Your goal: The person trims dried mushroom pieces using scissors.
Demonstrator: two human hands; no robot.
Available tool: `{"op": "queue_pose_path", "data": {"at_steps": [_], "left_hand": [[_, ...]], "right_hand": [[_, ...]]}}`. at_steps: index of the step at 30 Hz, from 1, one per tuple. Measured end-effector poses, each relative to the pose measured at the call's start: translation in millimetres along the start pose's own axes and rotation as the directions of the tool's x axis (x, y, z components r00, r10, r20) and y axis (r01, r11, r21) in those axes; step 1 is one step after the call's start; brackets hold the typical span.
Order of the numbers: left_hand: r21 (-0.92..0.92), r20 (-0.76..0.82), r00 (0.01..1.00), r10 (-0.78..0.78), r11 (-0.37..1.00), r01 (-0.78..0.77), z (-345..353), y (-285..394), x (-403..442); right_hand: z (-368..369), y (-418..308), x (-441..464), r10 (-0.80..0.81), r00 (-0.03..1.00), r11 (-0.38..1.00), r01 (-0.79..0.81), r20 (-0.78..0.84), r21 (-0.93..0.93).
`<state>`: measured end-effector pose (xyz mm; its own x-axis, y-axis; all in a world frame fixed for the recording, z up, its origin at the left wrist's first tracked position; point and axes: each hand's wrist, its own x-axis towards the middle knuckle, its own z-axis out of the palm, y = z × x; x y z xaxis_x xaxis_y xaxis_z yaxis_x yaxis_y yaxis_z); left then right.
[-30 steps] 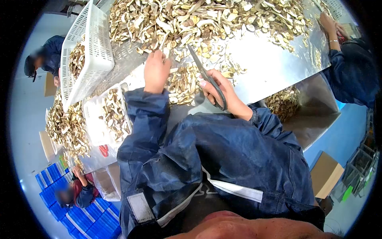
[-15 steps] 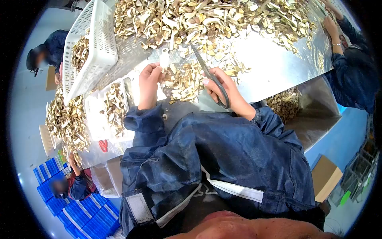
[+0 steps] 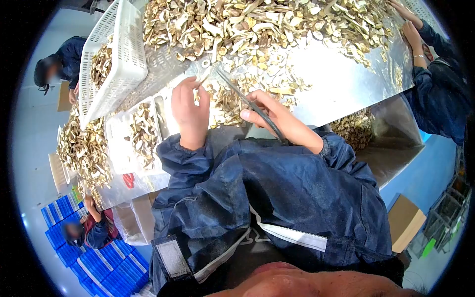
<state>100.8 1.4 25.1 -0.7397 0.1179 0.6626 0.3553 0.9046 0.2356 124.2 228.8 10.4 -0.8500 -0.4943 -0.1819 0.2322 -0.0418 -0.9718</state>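
Observation:
My left hand (image 3: 190, 111) is raised over the near part of the metal table, its fingertips pinched on a thin dried mushroom slice (image 3: 204, 75). In my right hand (image 3: 269, 116) is a pair of dark scissors (image 3: 232, 84), the fingers around the handles. The scissor tips point up and left, close to the slice; whether they touch it I cannot tell. Beneath and between my hands lies a small heap of mushroom slices (image 3: 225, 106), partly covered by the hands and scissors.
A large pile of dried mushroom slices (image 3: 267, 24) covers the far side of the metal table (image 3: 341, 84). At left stand a white perforated basket (image 3: 129, 54) and a white tray (image 3: 116, 143), both holding slices. Red-handled scissors (image 3: 128, 180) lie nearby. Co-workers' hands (image 3: 411, 37) work at the table's edges.
My left hand has turned and shifted slightly right. The scissors have swung left and down, bringing their tips near the slice in my left hand.

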Motion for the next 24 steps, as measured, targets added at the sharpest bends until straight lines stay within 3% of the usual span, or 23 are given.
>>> {"op": "queue_pose_path", "data": {"at_steps": [4,13,16,19,22,23,24], "left_hand": [[-0.13,0.025,1.0,-0.006,0.992,0.009,4,3,-9],[-0.151,0.096,0.995,-0.006,0.988,0.02,-8,16,-14],[-0.165,0.125,0.992,-0.003,0.986,0.024,-11,20,-17],[-0.187,0.107,0.994,-0.004,0.982,0.025,-11,20,-19],[-0.361,0.228,0.936,-0.267,0.87,0.335,-14,17,-16],[-0.459,0.414,0.797,-0.441,0.655,0.601,-16,12,-14],[-0.533,0.43,0.771,-0.47,0.556,0.637,-10,5,-11]], "right_hand": [[0,0,2,-0.002,1.0,0.999,0.003,0.023,-0.052],[6,-3,3,0.044,0.999,0.998,-0.044,0.011,-0.044],[7,8,6,-0.01,1.0,0.999,0.01,-0.003,-0.052],[5,12,8,0.007,1.0,0.992,-0.009,-0.016,-0.128],[6,10,6,-0.016,1.0,0.979,0.012,-0.017,-0.204],[7,11,6,-0.037,0.999,0.978,0.033,-0.015,-0.204],[8,13,6,-0.059,0.998,0.977,0.055,-0.015,-0.205]]}}
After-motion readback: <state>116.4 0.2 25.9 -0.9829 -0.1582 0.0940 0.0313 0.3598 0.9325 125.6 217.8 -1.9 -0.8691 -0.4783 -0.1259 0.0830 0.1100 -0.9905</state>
